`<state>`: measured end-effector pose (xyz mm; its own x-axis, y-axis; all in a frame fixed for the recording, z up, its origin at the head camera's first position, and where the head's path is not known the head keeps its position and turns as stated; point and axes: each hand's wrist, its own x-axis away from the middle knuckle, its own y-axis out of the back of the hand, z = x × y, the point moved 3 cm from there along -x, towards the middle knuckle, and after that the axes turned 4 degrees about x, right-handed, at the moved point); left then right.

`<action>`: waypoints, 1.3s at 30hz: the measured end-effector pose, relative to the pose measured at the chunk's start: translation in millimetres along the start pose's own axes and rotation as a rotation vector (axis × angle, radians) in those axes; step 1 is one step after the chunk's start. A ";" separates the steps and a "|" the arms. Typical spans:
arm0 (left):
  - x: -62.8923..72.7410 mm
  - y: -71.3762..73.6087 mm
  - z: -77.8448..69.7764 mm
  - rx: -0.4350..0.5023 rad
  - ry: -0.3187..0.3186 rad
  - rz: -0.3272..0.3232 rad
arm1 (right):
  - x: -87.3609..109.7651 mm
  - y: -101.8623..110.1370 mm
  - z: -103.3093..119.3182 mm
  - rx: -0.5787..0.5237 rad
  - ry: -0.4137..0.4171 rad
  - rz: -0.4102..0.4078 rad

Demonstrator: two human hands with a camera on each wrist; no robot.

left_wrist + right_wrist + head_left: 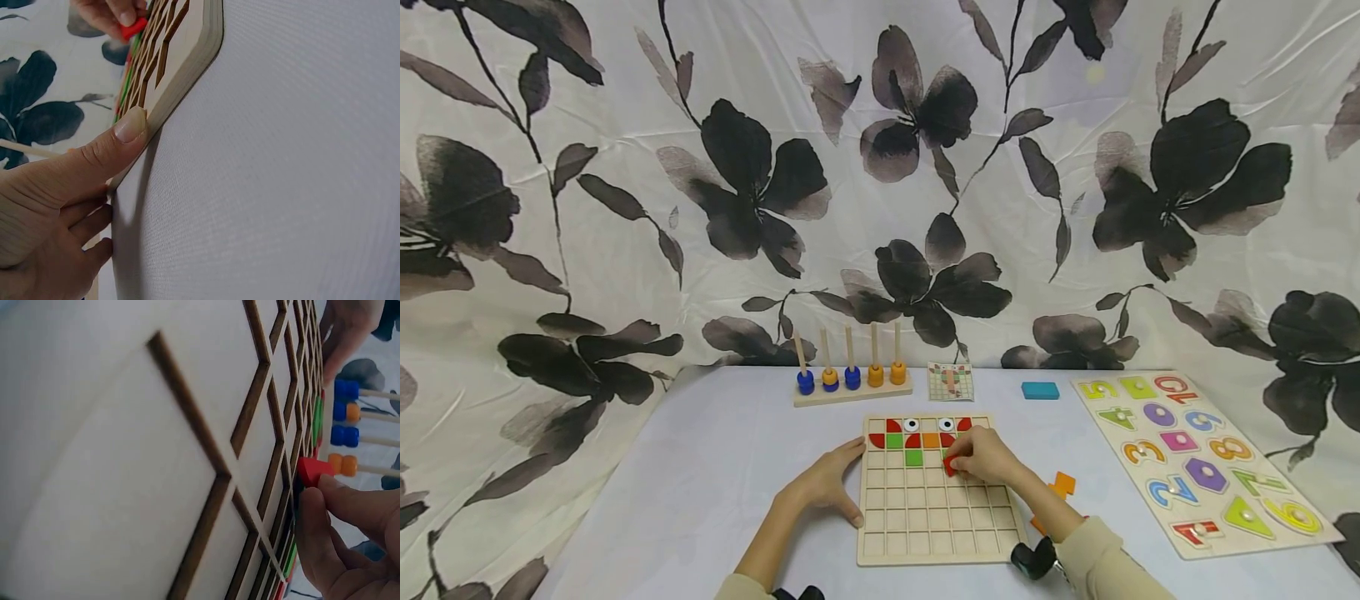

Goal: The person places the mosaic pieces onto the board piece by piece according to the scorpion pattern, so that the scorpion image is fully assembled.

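A wooden grid board (895,558) lies flat in the middle of the table. Its upper rows hold red, green and orange pieces, plus two white ones with black dots. My right hand (988,457) pinches a red piece (314,470) between thumb and index finger over the board's upper right part, right beside the grid cells. At the board's left edge, my left hand (822,483) rests with thumb and fingers spread apart. The left wrist view shows the left thumb (103,150) against the board's side. Whether the red piece touches a cell is hard to tell.
Behind the board stand a bead rack (853,393) and a small pattern card (951,382). A teal block (1040,391) lies to their right. Orange pieces (1064,483) lie near the right forearm, and a number puzzle board (1206,467) covers the table's right side.
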<state>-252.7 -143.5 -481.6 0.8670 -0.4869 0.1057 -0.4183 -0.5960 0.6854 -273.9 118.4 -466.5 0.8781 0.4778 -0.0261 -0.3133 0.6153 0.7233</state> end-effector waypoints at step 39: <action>0.2 -0.5 0.5 0.005 0.000 -0.005 | 7.6 -8.5 6.9 0.294 0.119 -0.062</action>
<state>-252.4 -143.6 -482.3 0.8692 -0.4836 0.1025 -0.4153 -0.6018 0.6822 -262.1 112.5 -468.1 0.8382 0.5258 -0.1448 -0.1269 0.4464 0.8858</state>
